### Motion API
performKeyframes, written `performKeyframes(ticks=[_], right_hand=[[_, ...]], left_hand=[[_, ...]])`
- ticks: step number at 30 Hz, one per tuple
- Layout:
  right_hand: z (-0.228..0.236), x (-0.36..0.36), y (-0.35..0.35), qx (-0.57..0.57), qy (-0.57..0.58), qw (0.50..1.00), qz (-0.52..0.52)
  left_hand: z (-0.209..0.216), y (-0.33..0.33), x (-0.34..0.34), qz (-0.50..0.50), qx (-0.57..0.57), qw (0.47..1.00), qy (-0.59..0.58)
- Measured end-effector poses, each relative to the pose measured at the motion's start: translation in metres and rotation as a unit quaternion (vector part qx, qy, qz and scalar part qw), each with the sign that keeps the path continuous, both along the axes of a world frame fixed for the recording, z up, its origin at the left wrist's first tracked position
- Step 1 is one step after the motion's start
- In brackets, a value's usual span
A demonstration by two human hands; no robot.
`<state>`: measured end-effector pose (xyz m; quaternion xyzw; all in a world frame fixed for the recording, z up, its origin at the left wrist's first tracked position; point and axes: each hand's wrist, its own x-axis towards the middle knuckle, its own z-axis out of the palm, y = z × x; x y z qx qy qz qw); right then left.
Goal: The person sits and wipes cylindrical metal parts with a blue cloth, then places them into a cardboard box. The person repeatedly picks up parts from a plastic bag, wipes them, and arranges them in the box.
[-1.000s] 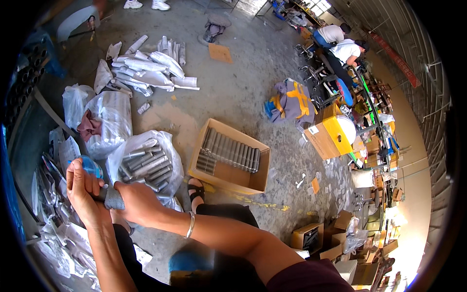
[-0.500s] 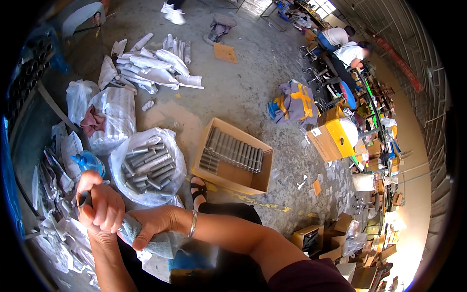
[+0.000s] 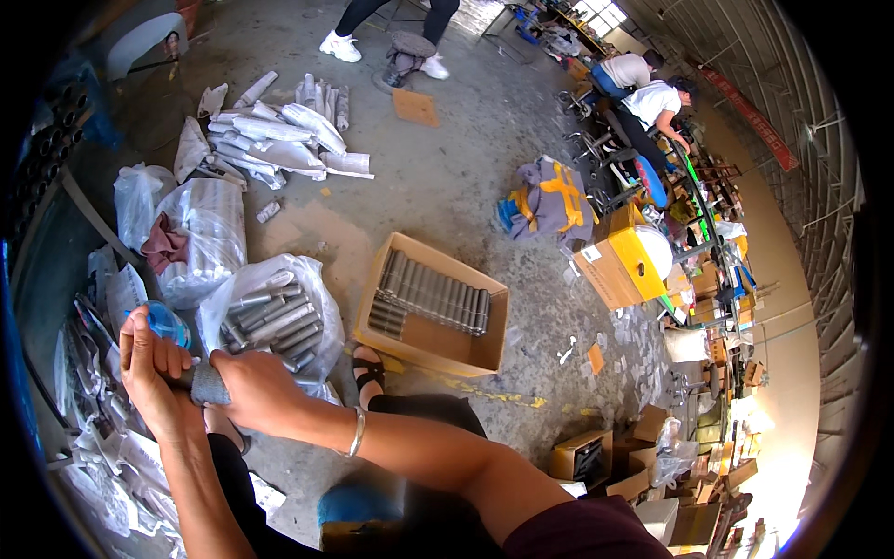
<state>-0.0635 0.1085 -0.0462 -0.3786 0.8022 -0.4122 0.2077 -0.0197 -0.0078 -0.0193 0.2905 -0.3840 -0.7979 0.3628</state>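
The left hand [image 3: 154,377] holds a gray metal tube [image 3: 182,379] and the right hand [image 3: 259,393] squeezes a gray cloth [image 3: 210,384] around it, near a see-through plastic bag [image 3: 330,326] full of tubes [image 3: 281,322] and a cardboard box [image 3: 421,356] with more on the floor [image 3: 466,177].

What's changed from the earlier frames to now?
Since half a second ago, the right hand and grey cloth shifted up and left in view; the left hand partly uncurled. A passer-by's white shoes moved rightward. The dark tube stays between the hands; the carton stayed put.
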Motion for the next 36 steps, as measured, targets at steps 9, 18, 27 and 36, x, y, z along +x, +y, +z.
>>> performKeyframes(ticks=[9,18,27,36], right_hand=[[0.007,-0.005,0.010,-0.124,-0.379,0.896,0.197],[0.016,-0.006,0.018,-0.108,-0.479,0.827,0.272],[-0.002,-0.005,0.003,-0.016,-0.100,0.993,0.061],[0.008,-0.008,0.010,-0.116,-0.292,0.937,0.151]], left_hand=[[0.013,0.002,0.010,-0.183,-0.001,0.968,0.174],[0.014,-0.001,0.017,-0.312,0.003,0.896,0.315],[0.001,0.001,-0.001,-0.028,0.043,0.997,0.050],[0.005,-0.005,0.011,-0.145,0.001,0.979,0.141]])
